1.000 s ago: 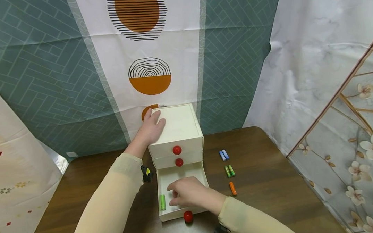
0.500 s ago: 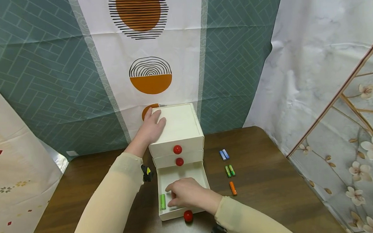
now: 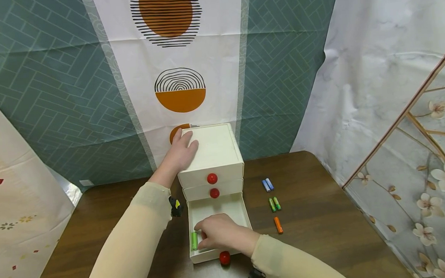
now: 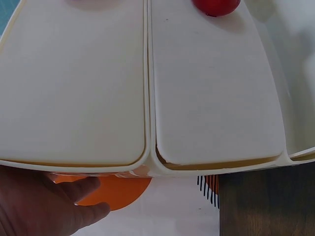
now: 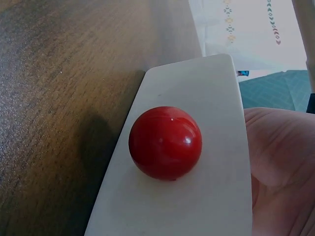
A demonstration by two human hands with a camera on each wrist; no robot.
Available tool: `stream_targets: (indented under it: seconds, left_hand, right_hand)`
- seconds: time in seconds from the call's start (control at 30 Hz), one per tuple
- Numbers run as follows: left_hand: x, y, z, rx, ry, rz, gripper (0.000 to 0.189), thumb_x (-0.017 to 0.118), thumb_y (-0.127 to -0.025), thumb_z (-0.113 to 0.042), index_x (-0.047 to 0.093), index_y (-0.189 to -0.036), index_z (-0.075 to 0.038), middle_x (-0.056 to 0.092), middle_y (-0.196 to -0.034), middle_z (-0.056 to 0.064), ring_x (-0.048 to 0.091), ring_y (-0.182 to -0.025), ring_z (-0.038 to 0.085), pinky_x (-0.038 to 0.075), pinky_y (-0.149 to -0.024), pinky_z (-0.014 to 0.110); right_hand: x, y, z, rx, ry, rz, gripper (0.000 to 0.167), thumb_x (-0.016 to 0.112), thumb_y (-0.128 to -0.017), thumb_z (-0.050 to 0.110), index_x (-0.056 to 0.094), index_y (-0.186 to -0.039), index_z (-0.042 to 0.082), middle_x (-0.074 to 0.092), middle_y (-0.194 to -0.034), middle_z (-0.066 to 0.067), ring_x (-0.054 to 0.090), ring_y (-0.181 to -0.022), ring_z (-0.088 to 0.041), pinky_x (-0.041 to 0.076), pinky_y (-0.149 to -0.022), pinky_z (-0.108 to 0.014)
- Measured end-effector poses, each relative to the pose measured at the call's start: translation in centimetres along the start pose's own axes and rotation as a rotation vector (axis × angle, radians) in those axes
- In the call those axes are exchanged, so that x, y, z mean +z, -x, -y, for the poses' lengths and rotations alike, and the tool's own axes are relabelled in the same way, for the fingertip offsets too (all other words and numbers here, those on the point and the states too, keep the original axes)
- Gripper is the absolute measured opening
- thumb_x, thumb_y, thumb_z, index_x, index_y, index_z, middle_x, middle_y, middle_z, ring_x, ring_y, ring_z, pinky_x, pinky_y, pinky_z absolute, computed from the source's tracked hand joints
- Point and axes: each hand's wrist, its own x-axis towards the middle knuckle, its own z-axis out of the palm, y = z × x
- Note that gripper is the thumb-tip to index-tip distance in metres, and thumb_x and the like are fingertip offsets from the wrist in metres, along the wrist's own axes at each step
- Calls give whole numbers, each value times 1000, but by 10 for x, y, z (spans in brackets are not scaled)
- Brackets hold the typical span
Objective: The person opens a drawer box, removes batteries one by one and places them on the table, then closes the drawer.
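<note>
A small white drawer cabinet (image 3: 211, 147) with red knobs stands on the table, its lowest drawer (image 3: 237, 209) pulled out. My left hand (image 3: 181, 155) rests on the cabinet's top left edge, fingers spread; in the left wrist view that hand (image 4: 44, 206) shows beside the cabinet's side. Inside the drawer, by its left wall, lies a green battery (image 3: 194, 241). My right hand (image 3: 220, 231) hovers over the drawer just right of it, thumb and forefinger apart, with nothing seen between them. In the right wrist view the drawer's red knob (image 5: 165, 143) hides none of the palm (image 5: 280, 162).
Right of the cabinet on the brown table (image 3: 304, 218) lie two blue batteries (image 3: 267, 185), two green batteries (image 3: 274, 204) and an orange battery (image 3: 278, 225). A patterned cloth (image 3: 181, 53) hangs behind; a floral sheet (image 3: 407, 189) hangs at the right.
My right hand has shifted left within the drawer, toward the green battery. The left hand stays on the cabinet, and the batteries have not moved.
</note>
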Motion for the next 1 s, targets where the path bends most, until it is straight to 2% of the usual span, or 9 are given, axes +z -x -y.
stream_targets:
  seconds: [0.5, 0.67, 0.83, 1.0]
  left_hand:
    - [1, 0, 0, -4, 3, -1, 67, 39, -118, -40, 28, -176, -10, -5, -185, 14, 8, -169, 40, 16, -132, 66]
    - [1, 0, 0, -5, -1, 0, 67, 39, -118, -41, 28, -176, -10, -5, -185, 14, 8, -169, 40, 16, -132, 66]
    - [1, 0, 0, -5, 0, 0, 67, 39, -118, -41, 27, -176, -10, -5, -185, 14, 8, -169, 40, 16, -132, 66]
    - [0, 1, -1, -5, 7, 1, 67, 39, -118, -41, 27, -177, -10, -5, -185, 14, 7, -169, 40, 16, -132, 66]
  right_hand:
    - [2, -3, 10, 44, 37, -3, 30, 92, -84, 46, 67, -83, 28, 49, -63, 23, 49, -64, 1, 37, -56, -24]
    - [5, -6, 11, 54, 51, -4, 29, 94, -82, 49, 76, -95, 31, 50, -64, 21, 50, -65, 1, 39, -57, -24]
    - [7, -8, 11, 71, 50, 0, 38, 95, -82, 50, 80, -113, 33, 50, -67, 19, 51, -68, 0, 41, -60, -24]
    - [8, -8, 12, 80, 51, -6, 36, 95, -82, 49, 80, -110, 32, 51, -67, 19, 51, -69, 0, 41, -59, -25]
